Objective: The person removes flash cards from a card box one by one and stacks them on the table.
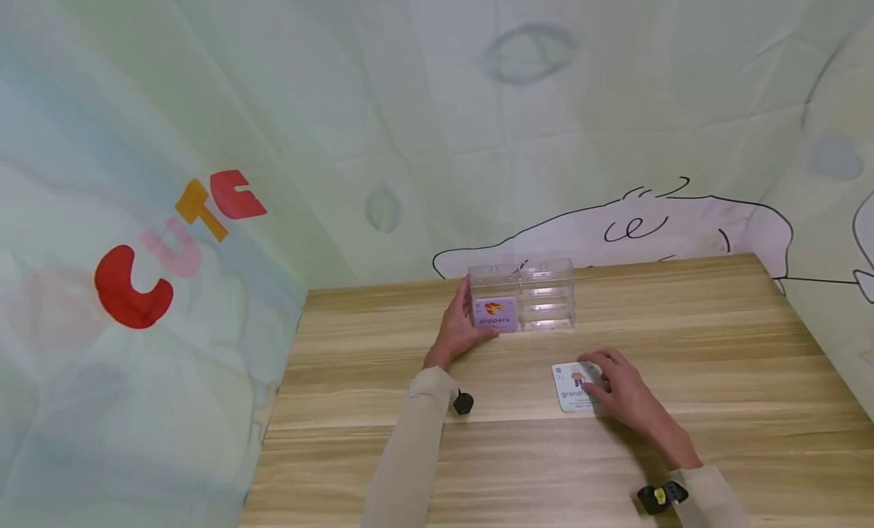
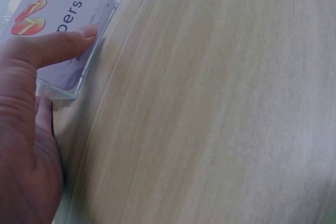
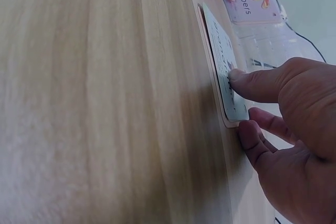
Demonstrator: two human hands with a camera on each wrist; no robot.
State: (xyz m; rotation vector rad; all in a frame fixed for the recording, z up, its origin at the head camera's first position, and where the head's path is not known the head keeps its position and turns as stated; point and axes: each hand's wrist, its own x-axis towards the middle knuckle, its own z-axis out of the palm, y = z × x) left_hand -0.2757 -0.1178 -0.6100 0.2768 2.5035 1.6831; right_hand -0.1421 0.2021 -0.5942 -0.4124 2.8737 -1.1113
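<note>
My left hand (image 1: 459,325) grips the left side of a clear plastic card holder (image 1: 548,294). Its thumb lies across the front of a purple "slippers" card (image 1: 496,316), which sits in the holder's left column; the left wrist view shows the thumb over part of the printed word. Nearer the table's middle, my right hand (image 1: 624,391) pinches a pale "grandfa..." card (image 1: 570,388), covering the end of its word. In the right wrist view the thumb (image 3: 257,85) is on the card's face and the other fingers are at its edge. Another card's pinkish edge shows beneath it.
The wood-grain table (image 1: 355,407) runs back to a printed fabric backdrop (image 1: 410,133). Several slots are stacked in the holder's right column, beside the "slippers" card. A black wrist device (image 1: 463,403) is on the left wrist, and another (image 1: 658,498) is on the right.
</note>
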